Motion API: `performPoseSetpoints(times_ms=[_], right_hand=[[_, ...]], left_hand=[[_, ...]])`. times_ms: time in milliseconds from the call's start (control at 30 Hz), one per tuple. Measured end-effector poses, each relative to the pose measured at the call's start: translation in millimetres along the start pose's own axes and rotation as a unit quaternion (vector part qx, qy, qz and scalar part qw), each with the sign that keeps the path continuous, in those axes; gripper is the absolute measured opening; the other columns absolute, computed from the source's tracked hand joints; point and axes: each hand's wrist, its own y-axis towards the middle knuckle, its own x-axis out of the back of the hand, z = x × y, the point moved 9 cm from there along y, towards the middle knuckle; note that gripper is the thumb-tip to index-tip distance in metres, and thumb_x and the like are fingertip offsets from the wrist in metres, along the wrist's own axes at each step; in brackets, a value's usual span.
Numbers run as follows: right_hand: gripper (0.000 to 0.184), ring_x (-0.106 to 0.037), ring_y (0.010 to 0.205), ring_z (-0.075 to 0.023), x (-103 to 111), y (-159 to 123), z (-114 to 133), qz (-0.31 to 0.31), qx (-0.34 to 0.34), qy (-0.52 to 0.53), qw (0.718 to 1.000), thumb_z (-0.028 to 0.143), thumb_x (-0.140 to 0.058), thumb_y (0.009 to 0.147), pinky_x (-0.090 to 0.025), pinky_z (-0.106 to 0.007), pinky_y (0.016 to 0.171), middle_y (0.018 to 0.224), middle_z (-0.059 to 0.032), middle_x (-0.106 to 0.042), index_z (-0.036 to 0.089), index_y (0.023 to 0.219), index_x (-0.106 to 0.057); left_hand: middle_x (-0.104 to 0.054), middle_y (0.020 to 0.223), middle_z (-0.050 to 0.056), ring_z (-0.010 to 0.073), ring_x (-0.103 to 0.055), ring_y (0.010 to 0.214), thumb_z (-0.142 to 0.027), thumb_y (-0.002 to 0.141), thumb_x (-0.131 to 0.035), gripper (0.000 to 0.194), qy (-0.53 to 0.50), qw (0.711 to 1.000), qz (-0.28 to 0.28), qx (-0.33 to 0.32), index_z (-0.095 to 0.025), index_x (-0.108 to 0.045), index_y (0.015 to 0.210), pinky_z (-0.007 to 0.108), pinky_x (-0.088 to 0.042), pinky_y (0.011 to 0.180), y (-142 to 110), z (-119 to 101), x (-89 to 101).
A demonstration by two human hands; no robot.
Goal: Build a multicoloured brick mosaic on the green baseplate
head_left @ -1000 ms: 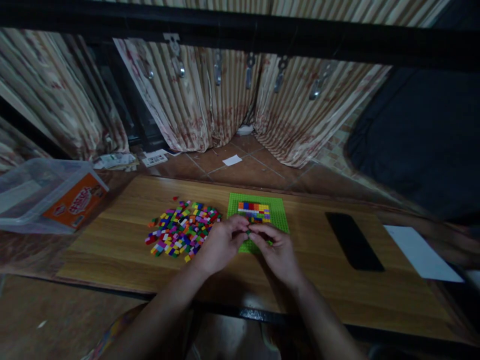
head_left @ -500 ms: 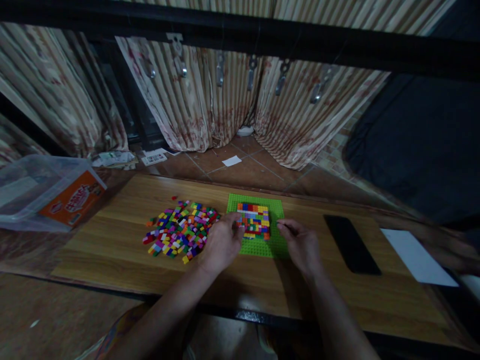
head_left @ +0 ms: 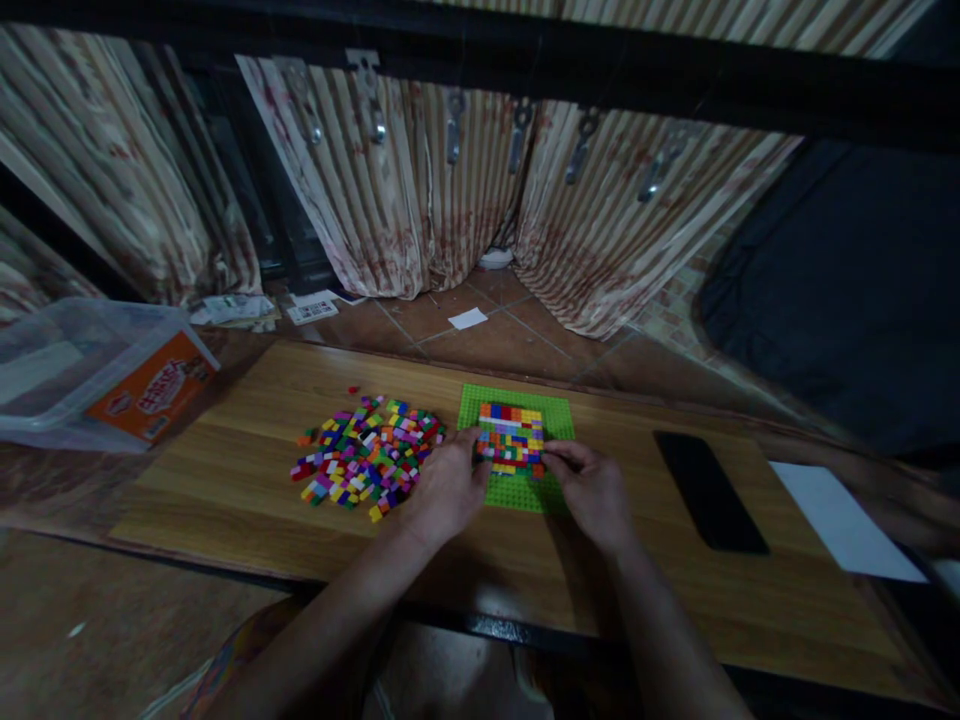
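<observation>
A green studded baseplate (head_left: pixel 514 494) lies on the wooden tabletop, with a block of multicoloured toy bricks (head_left: pixel 514 440) built up on its middle. My left hand (head_left: pixel 448 488) is at the block's left edge, fingers curled and thumb close to them; whatever they hold is hidden. At the block's right edge is my right hand (head_left: pixel 596 492), thumb and forefinger pinched together at the bricks. Anything in that pinch is too small to make out. Left of my left hand, a heap of loose toy bricks (head_left: pixel 367 450) spreads over the table.
A clear plastic box (head_left: pixel 90 350) with an orange label stands at the far left. To the right on the tabletop (head_left: pixel 262 530) lie a black flat slab (head_left: pixel 709 490) and a white sheet (head_left: pixel 847 520). Striped curtains (head_left: pixel 390 190) hang behind, beyond the tiled floor.
My right hand has moved left, from the baseplate's right edge to the right side of the brick block. My left hand stays at the block's left edge. The view has shifted slightly.
</observation>
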Motion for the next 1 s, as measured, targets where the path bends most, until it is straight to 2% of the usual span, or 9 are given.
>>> performPoseSetpoints(times_ms=[200,367,467,600,1000], right_hand=[[0.02,-0.067,0.079,-0.022,1,2,-6,0.005,-0.013,0.03,0.999,0.039,-0.069,0.07,-0.05,-0.036,0.078,0.084,-0.0044,-0.075,0.022,0.081,-0.073],[0.026,-0.064,0.066,-0.0195,2,3,-13,0.012,-0.044,0.053,0.998,0.043,-0.067,0.072,-0.048,-0.033,0.066,0.074,-0.0042,-0.073,0.02,0.083,-0.074],[0.025,-0.06,0.061,-0.0175,1,4,-16,0.001,-0.056,0.075,0.996,0.042,-0.07,0.068,-0.046,-0.03,0.062,0.067,-0.0026,-0.07,0.019,0.079,-0.074],[0.026,-0.059,0.061,-0.0168,1,6,-21,-0.021,-0.078,0.085,0.993,0.04,-0.073,0.062,-0.044,-0.029,0.06,0.066,-0.0025,-0.069,0.019,0.075,-0.073],[0.029,-0.056,0.056,-0.0154,1,6,-25,-0.016,-0.091,0.078,0.993,0.043,-0.074,0.061,-0.041,-0.027,0.055,0.06,-0.0016,-0.067,0.018,0.075,-0.074]], left_hand=[[-0.064,0.119,0.014,0.0219,-0.064,0.103,-0.021,0.083,-0.054,0.044,0.006,1.0,0.011,-0.001,-0.012,-0.054,0.125,0.032,-0.048,0.094,-2,-1,-0.7],[-0.064,0.119,0.014,0.0215,-0.065,0.1,-0.019,0.082,-0.054,0.044,-0.005,1.0,0.012,-0.001,-0.012,-0.054,0.126,0.033,-0.049,0.092,-2,-2,-0.1],[-0.065,0.119,0.014,0.0215,-0.065,0.101,-0.018,0.082,-0.054,0.044,-0.002,1.0,0.011,-0.004,-0.013,-0.054,0.125,0.033,-0.049,0.092,-3,-2,0.3],[-0.065,0.117,0.013,0.0214,-0.064,0.102,-0.018,0.082,-0.053,0.043,0.0,1.0,0.009,-0.017,-0.011,-0.054,0.124,0.032,-0.048,0.093,-3,-3,-1.3],[-0.066,0.115,0.013,0.0233,-0.062,0.108,-0.018,0.082,-0.054,0.04,0.021,0.999,-0.01,-0.025,-0.013,-0.056,0.122,0.035,-0.047,0.097,-5,-4,-1.1]])
